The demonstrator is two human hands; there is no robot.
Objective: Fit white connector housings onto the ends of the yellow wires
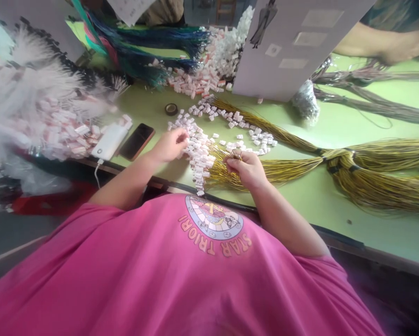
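My left hand (170, 144) is at the left side of a heap of small white plastic connectors (199, 158), its thumb and fingertips pinched together. Whatever may be between those fingertips is too small to make out. Closed round the ends of a few thin wires, my right hand (247, 168) rests above a bundle of yellow-and-black wires (293, 169). Many of this bundle's left ends run into the white connectors. More loose connectors (261, 137) lie scattered behind my right hand.
A phone (137, 141), a white power bank (111, 137) with a cable and a roll of black tape (171, 109) lie at left. A grey panel (282, 46) stands behind. Another person's arm (373, 44) reaches over grey wires (373, 105) at right. Dark blue wires (153, 42) lie at the back.
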